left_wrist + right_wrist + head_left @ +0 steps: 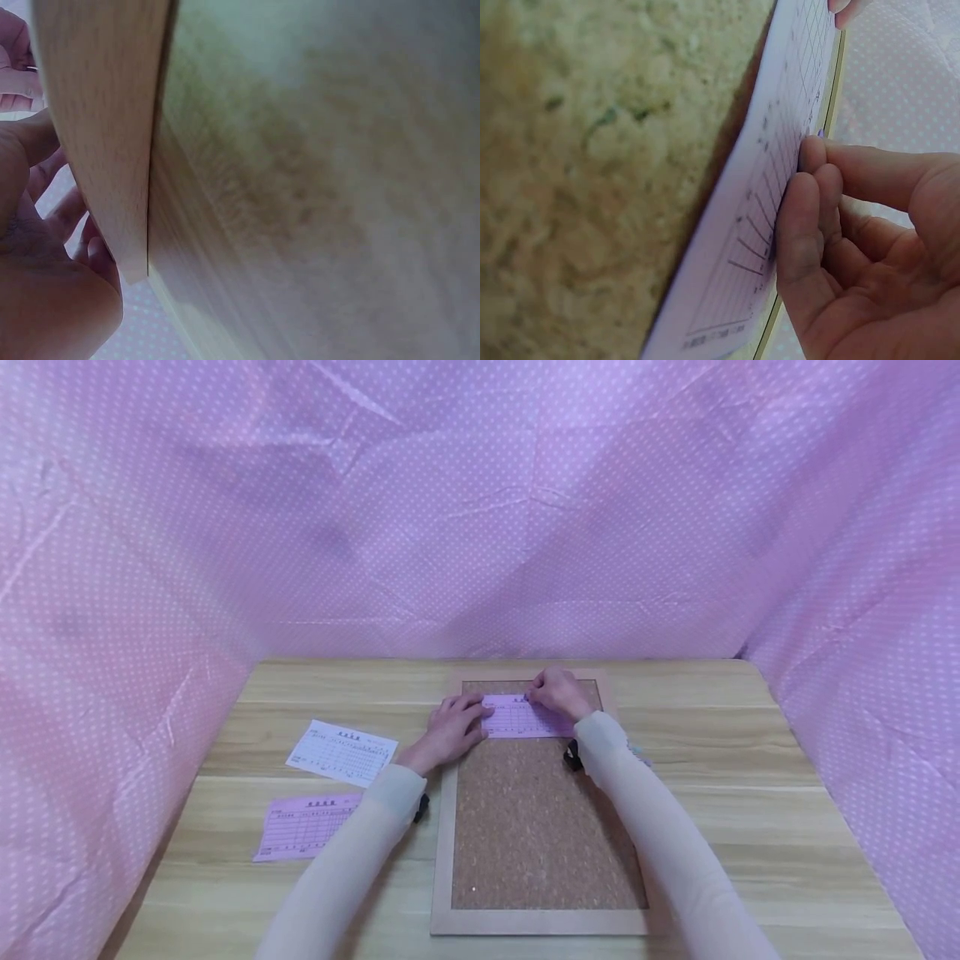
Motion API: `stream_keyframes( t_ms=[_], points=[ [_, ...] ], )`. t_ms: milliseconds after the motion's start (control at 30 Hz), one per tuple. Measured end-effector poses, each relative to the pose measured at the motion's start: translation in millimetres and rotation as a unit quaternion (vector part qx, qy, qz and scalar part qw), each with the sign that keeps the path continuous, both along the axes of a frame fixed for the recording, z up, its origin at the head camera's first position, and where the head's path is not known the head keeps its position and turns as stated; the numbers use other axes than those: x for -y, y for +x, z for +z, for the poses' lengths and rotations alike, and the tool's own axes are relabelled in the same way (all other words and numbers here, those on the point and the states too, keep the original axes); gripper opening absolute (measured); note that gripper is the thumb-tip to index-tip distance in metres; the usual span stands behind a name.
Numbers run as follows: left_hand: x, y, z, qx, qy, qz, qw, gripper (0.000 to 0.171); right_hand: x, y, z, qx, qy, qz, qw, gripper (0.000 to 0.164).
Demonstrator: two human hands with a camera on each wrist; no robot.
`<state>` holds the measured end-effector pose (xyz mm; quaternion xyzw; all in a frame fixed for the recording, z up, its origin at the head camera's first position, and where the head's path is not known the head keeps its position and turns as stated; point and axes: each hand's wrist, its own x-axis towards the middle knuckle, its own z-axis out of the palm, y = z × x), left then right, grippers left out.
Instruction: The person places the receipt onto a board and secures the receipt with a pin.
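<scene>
A corkboard [547,827] in a pale wooden frame lies on the table. Across its upper part lies a pink printed slip [510,718]. My left hand [453,727] presses the slip's left end with its fingertips, the palm over the frame's left side. In the left wrist view the fingers [67,214] reach past the frame edge. Near the slip's top edge, my right hand [558,692] pinches a small purple pushpin [821,133], mostly hidden by thumb and fingers. The right wrist view shows those fingertips right at the slip's printed surface [742,225].
Left of the board lie a white printed slip [341,752] and another pink slip [303,827], partly under the left sleeve. Small bluish items [641,756] show behind the right sleeve. Pink dotted cloth [480,527] hangs around the wooden table [750,777].
</scene>
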<state>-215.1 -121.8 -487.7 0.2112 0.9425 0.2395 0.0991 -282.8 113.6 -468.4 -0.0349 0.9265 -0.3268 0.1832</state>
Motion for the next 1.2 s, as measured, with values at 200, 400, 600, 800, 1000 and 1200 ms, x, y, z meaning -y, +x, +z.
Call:
stream_keyframes(
  t_ms=[200,400,600,800,1000,1200],
  points=[
    [1,-1.1,-0.9,0.003,-0.005,-0.001,1.0000,0.043,1,-1.7,-1.7,0.000,0.003,0.008,1.000,0.018],
    [1,-2.7,-2.6,0.003,-0.008,-0.003,1.0000,0.044,1,-4.0,-0.8,0.015,-0.006,-0.002,1.000,0.017],
    [1,-4.0,-3.6,-0.001,-0.005,-0.004,1.0000,0.043,2,-5.4,0.5,0.018,0.006,0.004,1.000,0.017],
    [1,-3.2,-4.4,-0.003,-0.005,-0.006,1.0000,0.044,1,-2.8,-1.5,0.001,-0.001,0.012,1.000,0.017],
    [2,-0.4,-4.6,-0.007,0.005,-0.009,0.9999,0.043,-7,1.5,-5.1,-0.020,-0.057,0.018,0.998,0.018],
    [0,-0.5,-2.0,-0.012,0.006,-0.010,0.9999,0.043,-13,1.3,-5.8,-0.056,-0.056,0.039,0.996,0.016]
  ],
)
